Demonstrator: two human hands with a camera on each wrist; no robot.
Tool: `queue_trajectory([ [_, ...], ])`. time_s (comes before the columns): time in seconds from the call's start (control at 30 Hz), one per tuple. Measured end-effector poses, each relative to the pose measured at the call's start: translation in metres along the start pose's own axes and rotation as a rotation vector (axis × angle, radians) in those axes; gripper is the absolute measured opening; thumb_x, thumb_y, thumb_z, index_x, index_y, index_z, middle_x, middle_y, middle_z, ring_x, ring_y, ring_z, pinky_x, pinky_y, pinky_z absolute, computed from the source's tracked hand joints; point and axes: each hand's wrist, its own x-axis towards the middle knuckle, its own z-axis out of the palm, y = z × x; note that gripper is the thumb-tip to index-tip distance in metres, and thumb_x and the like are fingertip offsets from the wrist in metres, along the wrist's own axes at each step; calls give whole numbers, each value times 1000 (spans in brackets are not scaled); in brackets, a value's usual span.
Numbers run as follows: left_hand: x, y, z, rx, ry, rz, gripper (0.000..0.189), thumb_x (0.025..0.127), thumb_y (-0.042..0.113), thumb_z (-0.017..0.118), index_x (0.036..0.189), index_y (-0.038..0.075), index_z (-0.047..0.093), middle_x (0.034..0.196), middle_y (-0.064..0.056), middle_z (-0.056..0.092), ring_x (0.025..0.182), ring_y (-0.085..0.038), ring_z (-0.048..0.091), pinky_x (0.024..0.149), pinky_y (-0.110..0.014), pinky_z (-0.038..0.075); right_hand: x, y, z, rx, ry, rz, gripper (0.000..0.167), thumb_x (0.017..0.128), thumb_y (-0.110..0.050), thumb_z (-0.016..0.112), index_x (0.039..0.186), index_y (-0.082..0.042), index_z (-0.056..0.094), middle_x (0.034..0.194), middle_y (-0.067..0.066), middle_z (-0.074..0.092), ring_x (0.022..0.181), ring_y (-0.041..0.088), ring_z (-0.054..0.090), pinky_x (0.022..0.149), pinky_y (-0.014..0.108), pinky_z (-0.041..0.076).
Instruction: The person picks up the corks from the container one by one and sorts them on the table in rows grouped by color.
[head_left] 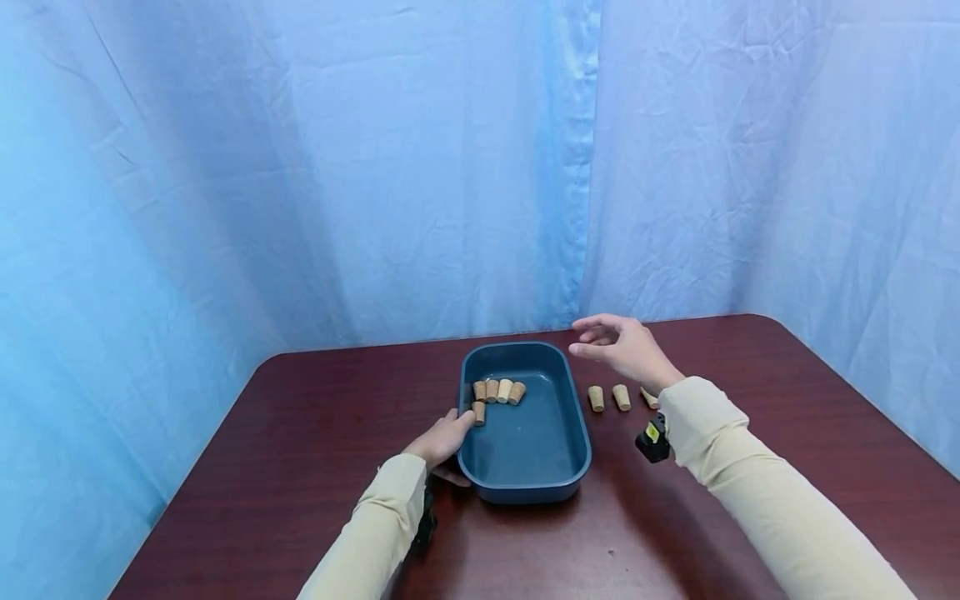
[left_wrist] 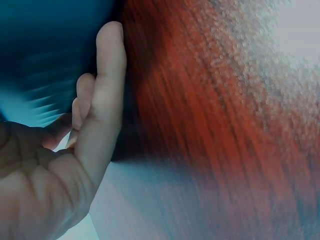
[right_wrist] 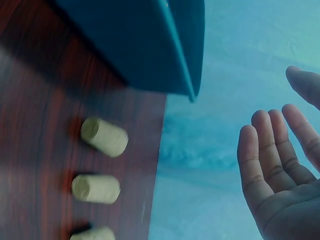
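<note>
A deep blue plastic bin (head_left: 525,450) stands on the table with several tapered cork stoppers (head_left: 492,391) at its left side. My left hand (head_left: 444,437) holds the bin's left wall, thumb over the rim. In the left wrist view, the fingers (left_wrist: 107,95) lie along the outer wall. My right hand (head_left: 626,346) hovers above the table beyond the bin's right rim, fingers apart, nothing held. Below it three cork stoppers lie in a row: one nearest the bin (head_left: 596,398), a middle one (head_left: 622,397) and one partly hidden by the right wrist (head_left: 649,398).
The dark red wooden table (head_left: 337,417) reaches back to light blue curtains (head_left: 420,167), which hang behind it and on both sides. A black wrist camera (head_left: 652,442) hangs under the right cuff, low over the table.
</note>
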Motion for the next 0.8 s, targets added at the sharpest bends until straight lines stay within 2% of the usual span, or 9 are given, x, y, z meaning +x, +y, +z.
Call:
queue_trajectory([
  [0.27, 1, -1, 0, -5, -3, 2, 68, 107, 36, 36, 159, -2, 17, 145, -29, 36, 101, -39, 62, 66, -50, 65, 12, -16, 21, 23, -38, -11, 44, 98, -22, 70, 137, -2, 61, 118, 18, 65, 108, 32, 64, 95, 51, 55],
  [0.5, -1, -1, -2, -1, -2, -3, 70, 107, 36, 36, 161, -1, 11, 152, -29, 28, 106, -41, 60, 67, -50, 65, 22, -27, 43, 51, -63, -10, 42, 98, -19, 69, 135, 0, 62, 114, 17, 65, 105, 31, 63, 97, 54, 54],
  [0.7, -1, -1, -2, -1, -13, 9, 69, 107, 35, 35, 160, -2, 13, 147, -30, 35, 104, -40, 61, 67, -50, 65, 29, -31, 59, 72, -85, -1, 39, 99, -19, 68, 133, 0, 64, 111, 14, 67, 105, 34, 63, 95, 51, 56],
  [0.8, -1, -2, -1, -1, -11, 6, 69, 107, 35, 35, 160, -2, 13, 148, -30, 34, 105, -41, 61, 68, -50, 65, 32, -32, 68, 80, -103, 13, 37, 101, -20, 66, 132, -1, 65, 111, 14, 66, 106, 36, 63, 93, 48, 58],
])
